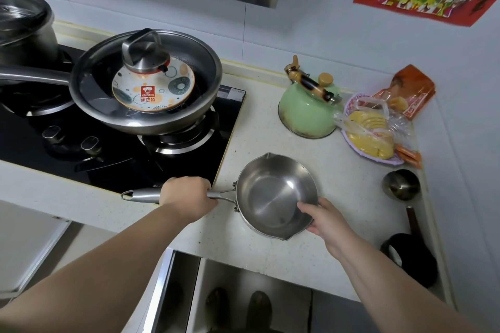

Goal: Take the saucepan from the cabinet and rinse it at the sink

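On speckled counter [270, 127]: shiny steel saucepan [273, 194]; left hand [188, 197] clamped on handle, right hand [323, 220] apparently pinching rim.

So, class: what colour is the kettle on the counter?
Pale green kettle, seen in the head view.

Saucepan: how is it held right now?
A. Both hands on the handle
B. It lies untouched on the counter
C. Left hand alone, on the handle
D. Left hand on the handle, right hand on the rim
D: the left hand wraps the saucepan handle, while the right hand grips the near rim.
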